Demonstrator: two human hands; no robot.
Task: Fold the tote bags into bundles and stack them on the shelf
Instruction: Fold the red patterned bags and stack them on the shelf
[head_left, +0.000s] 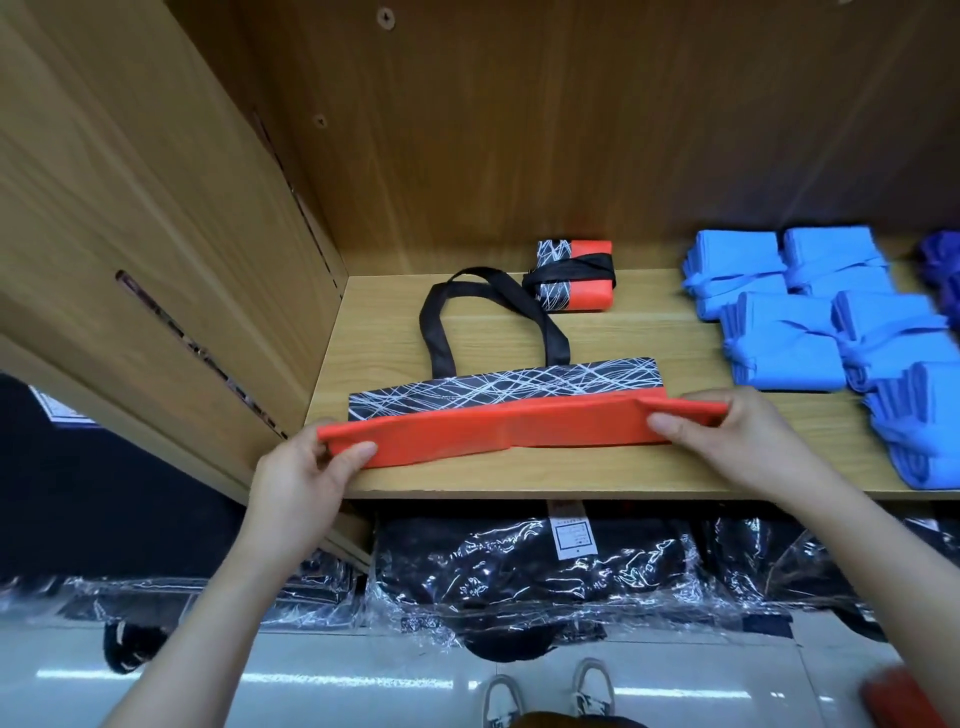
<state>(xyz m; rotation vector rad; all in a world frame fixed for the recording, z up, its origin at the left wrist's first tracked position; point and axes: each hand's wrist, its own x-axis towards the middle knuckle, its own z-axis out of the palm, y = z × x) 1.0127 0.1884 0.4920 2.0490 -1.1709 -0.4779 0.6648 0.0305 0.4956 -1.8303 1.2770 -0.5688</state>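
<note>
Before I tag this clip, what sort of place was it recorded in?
Likely a shop stockroom or storage area: a wooden shelf holds tied blue bag bundles beside the tote bag being folded, and plastic-wrapped dark goods with labels sit packed below it.

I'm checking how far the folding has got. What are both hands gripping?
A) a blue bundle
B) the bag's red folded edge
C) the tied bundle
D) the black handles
B: the left hand and right hand each pinch an end of the red folded edge, while the black handles lie untouched on the shelf.
</note>
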